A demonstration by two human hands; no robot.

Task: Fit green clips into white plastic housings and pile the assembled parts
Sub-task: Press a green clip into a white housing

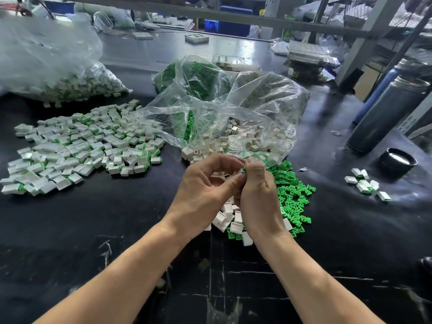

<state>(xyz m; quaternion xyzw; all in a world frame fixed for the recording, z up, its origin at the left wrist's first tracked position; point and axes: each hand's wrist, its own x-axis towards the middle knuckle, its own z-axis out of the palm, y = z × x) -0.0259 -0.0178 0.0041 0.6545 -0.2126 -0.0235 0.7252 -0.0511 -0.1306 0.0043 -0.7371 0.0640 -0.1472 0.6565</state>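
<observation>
Bare forearms reach over the black table (117, 218), left hand (201, 190) and right hand (257, 195) meeting fingertip to fingertip, both pinching one white housing (240, 170) with a green clip (244, 169) at its end. Loose green clips (294, 195) and white housings (228, 216) lie just beneath. Assembled parts (77, 146) piled left; clear bags (222, 108) behind; dark flask (388, 113) right.

Pretty cluttered workshop: scuffed black worktable (93, 230) filling the lower frame, grey metal shelf frame (233, 16) across the top, blue crates (224, 25) behind it, dark steel flask (385, 115) far right.
</observation>
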